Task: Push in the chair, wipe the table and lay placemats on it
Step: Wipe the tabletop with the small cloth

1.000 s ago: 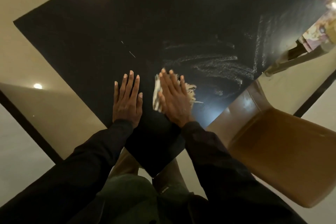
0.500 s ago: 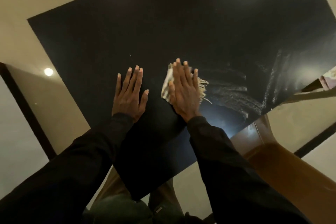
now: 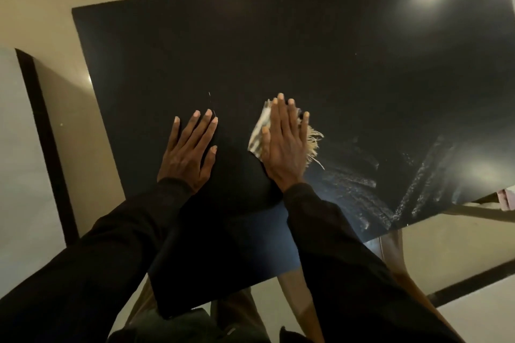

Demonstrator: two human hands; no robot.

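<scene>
Pressing cloth (image 3: 258,132) under right hand (image 3: 284,150), fingers (image 3: 280,114) straight, left hand (image 3: 189,156) flat on table (image 3: 306,50)

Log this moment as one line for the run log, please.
step: wiping table | right hand: flat, pressing cloth | left hand: flat on table | wet streaks: right of cloth

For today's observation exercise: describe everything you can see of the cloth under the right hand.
The cloth is a small, pale rag with darker markings and a frayed cream fringe on its right edge. It lies flat on the black table, mostly hidden beneath the right hand, whose straight fingers press it down.
</scene>
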